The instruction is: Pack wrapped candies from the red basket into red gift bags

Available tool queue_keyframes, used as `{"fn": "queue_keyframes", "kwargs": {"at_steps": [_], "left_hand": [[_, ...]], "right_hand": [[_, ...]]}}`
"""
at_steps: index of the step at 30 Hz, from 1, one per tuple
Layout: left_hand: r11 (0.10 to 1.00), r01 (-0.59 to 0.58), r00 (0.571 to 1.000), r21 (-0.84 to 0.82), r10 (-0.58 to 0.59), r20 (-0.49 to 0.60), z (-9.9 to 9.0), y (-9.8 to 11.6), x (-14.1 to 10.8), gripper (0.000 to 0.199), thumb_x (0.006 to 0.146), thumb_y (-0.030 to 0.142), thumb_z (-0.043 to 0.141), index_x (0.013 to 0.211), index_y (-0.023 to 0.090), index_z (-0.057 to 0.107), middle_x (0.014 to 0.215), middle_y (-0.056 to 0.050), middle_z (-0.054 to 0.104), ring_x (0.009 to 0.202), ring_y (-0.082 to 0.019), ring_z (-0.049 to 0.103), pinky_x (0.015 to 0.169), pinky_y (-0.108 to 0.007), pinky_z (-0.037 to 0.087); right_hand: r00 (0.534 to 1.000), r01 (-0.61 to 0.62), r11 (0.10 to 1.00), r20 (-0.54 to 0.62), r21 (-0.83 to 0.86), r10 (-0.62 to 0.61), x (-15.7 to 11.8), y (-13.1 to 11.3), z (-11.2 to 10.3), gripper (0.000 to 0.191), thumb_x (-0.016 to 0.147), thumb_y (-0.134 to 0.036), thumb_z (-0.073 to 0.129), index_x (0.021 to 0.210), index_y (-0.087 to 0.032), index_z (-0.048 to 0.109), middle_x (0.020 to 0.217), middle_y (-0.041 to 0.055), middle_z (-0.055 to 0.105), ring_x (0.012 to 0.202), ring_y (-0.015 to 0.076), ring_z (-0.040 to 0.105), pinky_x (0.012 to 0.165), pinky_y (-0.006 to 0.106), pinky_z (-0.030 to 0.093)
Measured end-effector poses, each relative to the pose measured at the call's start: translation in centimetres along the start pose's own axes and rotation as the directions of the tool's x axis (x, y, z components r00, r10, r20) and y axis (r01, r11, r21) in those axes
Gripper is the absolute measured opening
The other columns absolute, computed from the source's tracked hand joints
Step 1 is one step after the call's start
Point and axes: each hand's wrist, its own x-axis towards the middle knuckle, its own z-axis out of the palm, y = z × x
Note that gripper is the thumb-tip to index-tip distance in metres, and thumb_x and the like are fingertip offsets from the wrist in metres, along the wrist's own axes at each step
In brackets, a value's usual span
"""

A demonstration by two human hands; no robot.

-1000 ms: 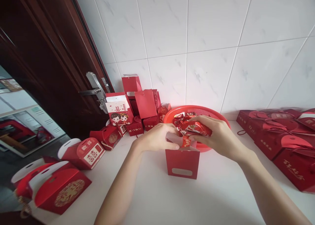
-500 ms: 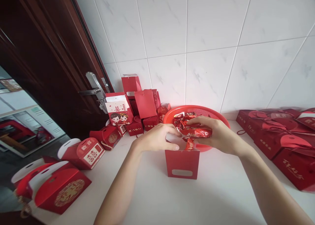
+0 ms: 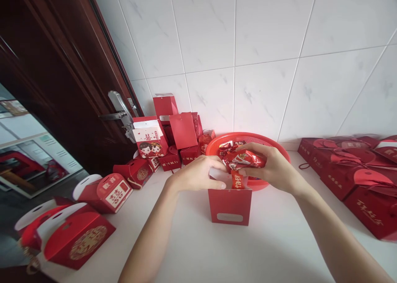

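An upright red box with an open top stands on the white table in front of me. My left hand grips its left side at the rim, thumb over the front edge. Above the box's right rear side, my right hand holds red-wrapped sweets between thumb and fingers. One orange-red packet sits at the box opening, just below the right fingertips. Behind the hands is a red plastic basket with more wrapped sweets in it, partly hidden by the right hand.
Red gift boxes line the table's left side, and others are stacked by the tiled wall. More red boxes with ribbons stand at the right. A dark door with a metal handle is at the left.
My right hand has shifted slightly, and the sweets in it have turned. The orange-red packet at the box opening now stands more upright. My left hand and the box have stayed put.
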Motion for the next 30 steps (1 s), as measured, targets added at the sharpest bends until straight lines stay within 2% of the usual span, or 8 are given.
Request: {"fn": "queue_keyframes", "kwargs": {"at_steps": [5,9,13,19,23,25,27,30], "left_hand": [[1.0,0.012,1.0,-0.007,-0.012,-0.016,0.1,0.0,-0.1,0.035,0.079,0.03,0.077,0.113,0.023,0.076,0.123,-0.005,0.07,0.106,-0.024,0.067,0.081,-0.031,0.052],[1.0,0.016,0.999,-0.008,-0.016,-0.043,0.3,-0.3,-0.1,0.037,0.078,0.031,0.079,0.114,0.024,0.076,0.126,-0.007,0.07,0.112,-0.027,0.066,0.085,-0.032,0.054],[1.0,-0.003,0.999,-0.019,0.002,-0.052,0.4,-0.4,0.0,0.036,0.08,0.034,0.079,0.115,0.023,0.077,0.124,-0.008,0.071,0.107,-0.026,0.068,0.081,-0.032,0.056],[0.996,-0.068,0.995,-0.057,0.063,-0.082,0.6,-0.2,0.2,0.025,0.091,0.031,0.068,0.111,0.019,0.077,0.116,-0.009,0.073,0.101,-0.021,0.07,0.082,-0.03,0.056],[0.992,-0.103,0.99,-0.079,0.094,-0.107,0.7,0.0,0.3,0.023,0.094,0.03,0.064,0.11,0.02,0.076,0.114,-0.008,0.073,0.098,-0.02,0.07,0.081,-0.03,0.056],[0.986,-0.147,0.979,-0.081,0.133,-0.153,0.8,0.1,0.4,0.021,0.093,0.032,0.066,0.108,0.02,0.075,0.115,-0.007,0.073,0.103,-0.021,0.068,0.086,-0.031,0.055],[0.978,-0.186,0.956,-0.09,0.158,-0.248,0.9,0.3,0.5,0.019,0.093,0.034,0.067,0.102,0.02,0.075,0.109,-0.006,0.073,0.102,-0.02,0.068,0.089,-0.031,0.053],[0.962,-0.232,0.891,-0.147,0.15,-0.429,1.6,0.9,0.9,0.022,0.091,0.04,0.07,0.093,0.019,0.074,0.095,-0.003,0.073,0.092,-0.019,0.067,0.084,-0.029,0.053]], "right_hand": [[0.999,-0.031,0.996,-0.006,0.084,0.032,0.1,0.2,0.2,0.036,0.077,-0.03,0.08,0.111,-0.025,0.071,0.11,0.0046,0.075,0.102,0.029,0.071,0.087,0.043,0.058],[0.998,-0.008,0.986,-0.066,0.165,0.019,0.0,0.0,0.1,0.035,0.076,-0.04,0.083,0.103,-0.022,0.071,0.096,0.0044,0.076,0.086,0.0255,0.071,0.07,0.036,0.058],[0.993,-0.005,0.966,-0.114,0.258,0.036,-0.2,0.0,-0.4,0.041,0.068,-0.044,0.09,0.095,-0.02,0.071,0.085,0.0037,0.076,0.07,0.0217,0.069,0.059,0.032,0.056],[0.974,0.009,0.921,-0.213,0.39,0.081,-0.4,0.1,-1.1,0.042,0.067,-0.045,0.091,0.095,-0.021,0.072,0.089,0.0053,0.078,0.079,0.0264,0.074,0.065,0.036,0.061],[0.975,-0.004,0.916,-0.203,0.401,0.094,-0.5,-0.1,-1.4,0.042,0.067,-0.047,0.091,0.094,-0.021,0.071,0.089,0.0067,0.079,0.079,0.0284,0.075,0.065,0.039,0.062],[0.974,-0.032,0.932,-0.198,0.362,0.11,-0.5,-0.3,-1.4,0.043,0.065,-0.047,0.092,0.092,-0.02,0.071,0.086,0.0064,0.078,0.074,0.0274,0.075,0.061,0.037,0.061],[0.975,-0.048,0.944,-0.192,0.328,0.116,-0.5,-0.3,-1.3,0.044,0.065,-0.047,0.092,0.092,-0.02,0.072,0.083,0.0056,0.078,0.07,0.0257,0.073,0.057,0.035,0.06],[0.979,-0.058,0.944,-0.167,0.325,0.117,-0.6,-0.3,-1.0,0.043,0.064,-0.046,0.093,0.092,-0.02,0.072,0.081,0.0043,0.078,0.065,0.023,0.072,0.054,0.032,0.059]]}}
